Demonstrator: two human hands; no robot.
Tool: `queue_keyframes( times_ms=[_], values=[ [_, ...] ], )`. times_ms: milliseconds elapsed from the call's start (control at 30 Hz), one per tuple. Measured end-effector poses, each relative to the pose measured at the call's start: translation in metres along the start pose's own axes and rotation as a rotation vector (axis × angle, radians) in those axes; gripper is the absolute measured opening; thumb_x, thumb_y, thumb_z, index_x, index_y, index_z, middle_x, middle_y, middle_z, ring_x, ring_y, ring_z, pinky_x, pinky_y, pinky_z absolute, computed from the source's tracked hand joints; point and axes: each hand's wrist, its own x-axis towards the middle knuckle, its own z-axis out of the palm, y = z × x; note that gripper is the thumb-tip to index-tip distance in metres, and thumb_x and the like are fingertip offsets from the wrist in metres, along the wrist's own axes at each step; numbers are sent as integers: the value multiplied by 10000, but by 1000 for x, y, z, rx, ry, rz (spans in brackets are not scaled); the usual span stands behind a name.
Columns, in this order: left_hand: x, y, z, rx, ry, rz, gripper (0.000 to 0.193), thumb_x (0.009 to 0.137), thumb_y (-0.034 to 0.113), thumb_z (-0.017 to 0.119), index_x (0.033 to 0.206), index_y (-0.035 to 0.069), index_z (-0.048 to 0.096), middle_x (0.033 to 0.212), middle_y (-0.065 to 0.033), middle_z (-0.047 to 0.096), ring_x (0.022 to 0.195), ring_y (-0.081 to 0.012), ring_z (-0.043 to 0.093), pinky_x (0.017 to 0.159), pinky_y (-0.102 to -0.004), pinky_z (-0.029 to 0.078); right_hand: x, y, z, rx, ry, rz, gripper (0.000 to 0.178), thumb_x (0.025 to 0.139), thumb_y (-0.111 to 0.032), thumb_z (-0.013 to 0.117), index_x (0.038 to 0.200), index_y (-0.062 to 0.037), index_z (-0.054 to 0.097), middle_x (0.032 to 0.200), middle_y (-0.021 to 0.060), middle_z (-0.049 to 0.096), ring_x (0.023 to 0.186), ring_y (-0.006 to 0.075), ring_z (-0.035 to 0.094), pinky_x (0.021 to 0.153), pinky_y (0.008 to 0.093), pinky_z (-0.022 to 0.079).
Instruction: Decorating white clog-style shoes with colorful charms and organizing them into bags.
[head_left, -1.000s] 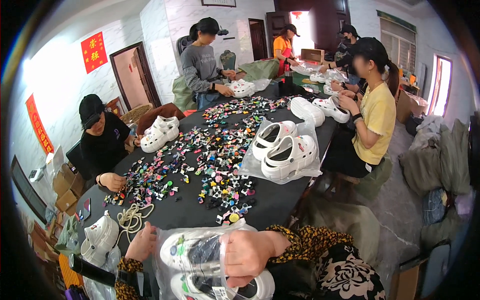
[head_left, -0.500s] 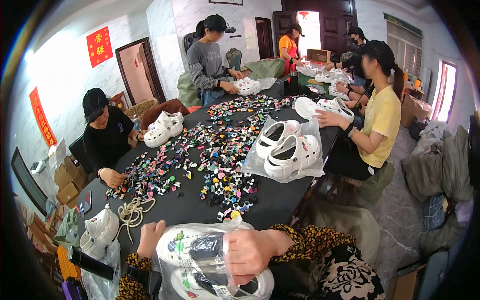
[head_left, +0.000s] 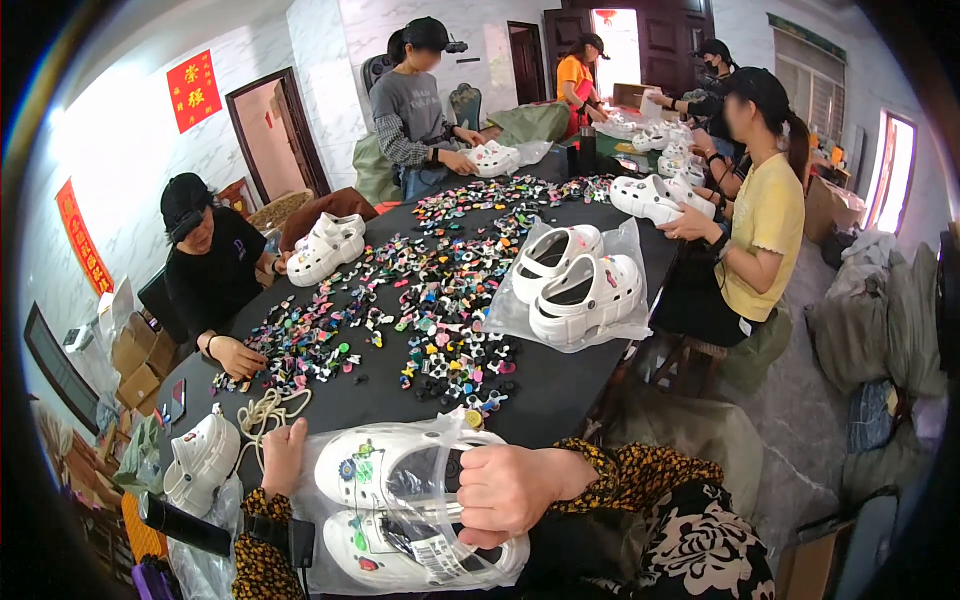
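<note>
From where I stand, the biggest thing is the black counter (head_left: 565,390), running from the bottom of the frame up towards the top right. A co-worker in a yellow top (head_left: 765,235) sits at the right, one in black (head_left: 215,265) bends over at the left.

At the bottom centre is a clear bag (head_left: 311,470) with a pair of white clogs inside: an upper clog (head_left: 340,470) and a lower clog (head_left: 352,535), side by side, toes towards the left of the frame, coloured charms on both. I can't tell whether the counter bears their weight.

The person's right hand (head_left: 515,490) is a tight fist, its fingers clenched on the film near the heels. The left hand (head_left: 283,458) is at the bag's left edge, thumb up; its fingers are out of sight, so I can't tell whether they grasp anything.

I take the step in hand to be working the bag about the pair, though whether it's going on or coming off isn't clear. The next move, I'd judge, calls for the left hand to steady the toe end while the right draws the film evenly, without snagging the charms.

Smaller, a pale cord (head_left: 268,418) lies just beyond the left hand; smallest, loose charms (head_left: 450,330) litter the middle.
</note>
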Motion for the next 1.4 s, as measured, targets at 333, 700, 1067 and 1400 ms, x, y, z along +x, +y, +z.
queue_keyframes(
  times_ms=[333,700,1067,1400],
  values=[
    [-1,-13,-1,88,30,35,468,941,304,620,666,-72,577,503,-137,481,480,-189,460,511,-396,387,-7,7,0,-92,31,55,393,837,-189,659,574,-124,375,586,-3,334,492,171,384,496,327,292],
    [-110,38,-51,-201,-152,276,415,866,123,607,1227,-59,512,993,-184,611,928,-344,593,850,-429,457,-14,22,0,-110,54,241,338,818,-186,698,598,-105,454,565,19,427,500,220,456,523,341,371],
    [-184,49,-73,209,-625,3,1400,536,577,895,1493,-103,132,1472,-324,335,1361,-446,368,1119,-492,275,5,31,11,-173,95,205,296,799,-155,689,603,-95,475,578,18,391,487,208,415,503,336,334],
    [-156,25,-54,635,-299,491,203,728,84,638,894,18,544,755,-127,556,767,-320,559,768,-431,399,15,25,5,-174,128,142,296,793,-148,683,593,-96,470,575,14,367,480,198,380,499,332,313]
  ],
)
